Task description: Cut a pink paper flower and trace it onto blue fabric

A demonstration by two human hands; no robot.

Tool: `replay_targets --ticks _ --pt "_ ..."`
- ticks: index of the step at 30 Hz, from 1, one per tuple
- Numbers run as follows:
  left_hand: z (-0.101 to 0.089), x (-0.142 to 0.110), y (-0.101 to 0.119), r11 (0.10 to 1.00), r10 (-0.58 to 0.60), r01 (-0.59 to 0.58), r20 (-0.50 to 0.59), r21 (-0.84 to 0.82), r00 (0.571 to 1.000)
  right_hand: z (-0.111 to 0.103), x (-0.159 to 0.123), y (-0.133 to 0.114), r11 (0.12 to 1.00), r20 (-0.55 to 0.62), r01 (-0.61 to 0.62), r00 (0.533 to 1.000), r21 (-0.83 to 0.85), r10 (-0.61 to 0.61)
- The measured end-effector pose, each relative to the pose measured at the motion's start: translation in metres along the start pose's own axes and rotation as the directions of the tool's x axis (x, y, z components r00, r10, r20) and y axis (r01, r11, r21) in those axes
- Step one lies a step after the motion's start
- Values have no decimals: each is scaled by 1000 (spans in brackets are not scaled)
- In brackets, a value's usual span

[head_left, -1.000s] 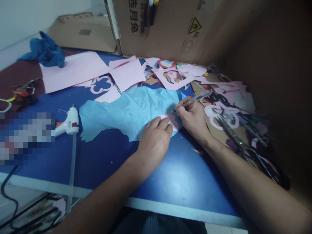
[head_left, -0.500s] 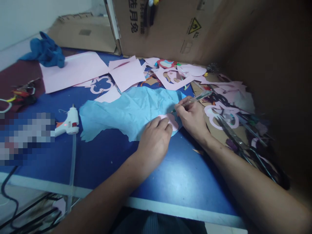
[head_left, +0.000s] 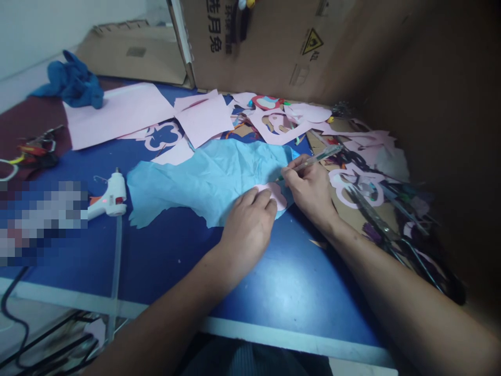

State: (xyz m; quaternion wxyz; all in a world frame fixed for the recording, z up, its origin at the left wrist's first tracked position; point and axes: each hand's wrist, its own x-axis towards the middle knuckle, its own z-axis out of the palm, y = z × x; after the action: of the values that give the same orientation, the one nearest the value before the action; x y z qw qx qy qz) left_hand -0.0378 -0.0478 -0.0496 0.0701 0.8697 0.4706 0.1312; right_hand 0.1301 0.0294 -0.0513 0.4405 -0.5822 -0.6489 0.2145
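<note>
A wrinkled light-blue cloth (head_left: 219, 177) is spread across the blue table. On its right end rests a pink paper cutout (head_left: 277, 195) with a rounded, wavy edge. My left hand (head_left: 252, 211) lies flat over the cutout, its fingers stretched out and pressing it against the cloth; part of the cutout is hidden beneath them. In my right hand (head_left: 307, 183) is a clear pen (head_left: 319, 158), pinched between the fingers. Its tip points down to the left, at the cutout's upper edge on the cloth.
A white glue gun (head_left: 113, 196) stands at the left. Large scissors (head_left: 385, 227) lie among paper scraps at the right. Pink paper sheets (head_left: 121, 112) and a dark-blue cloth (head_left: 74, 81) are at the back. Cardboard walls (head_left: 266, 52) rise behind and to the right.
</note>
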Motion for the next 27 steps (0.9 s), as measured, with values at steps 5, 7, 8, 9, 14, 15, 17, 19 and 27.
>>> replay_targets --ticks 5,7,8,9,14,15,17,19,27 --pt "-1 0 1 1000 0 0 1 1 1000 2 -1 3 999 38 21 999 25 -22" --pt "0 1 1 1000 2 -2 -5 1 1000 2 0 5 999 49 32 998 19 -33" --pt "0 1 1 1000 5 -5 -8 0 1000 2 0 5 999 51 35 998 16 -36" --pt "0 0 0 1000 7 -7 -12 -2 1000 2 0 5 999 49 33 998 17 -33" --pt "0 0 0 1000 7 -7 -9 5 1000 1 0 5 999 42 11 999 36 -13" --pt "0 0 0 1000 7 -7 -9 6 1000 1 0 5 999 46 22 999 37 -23" --pt "0 0 0 1000 9 -9 -13 2 1000 1 0 5 999 47 37 998 36 -39" --pt "0 0 0 1000 10 -10 -12 -3 1000 1 0 4 999 33 26 999 38 -27" --pt "-2 0 1 1000 3 -3 0 -2 1000 0 0 2 999 7 -20 1000 33 19"
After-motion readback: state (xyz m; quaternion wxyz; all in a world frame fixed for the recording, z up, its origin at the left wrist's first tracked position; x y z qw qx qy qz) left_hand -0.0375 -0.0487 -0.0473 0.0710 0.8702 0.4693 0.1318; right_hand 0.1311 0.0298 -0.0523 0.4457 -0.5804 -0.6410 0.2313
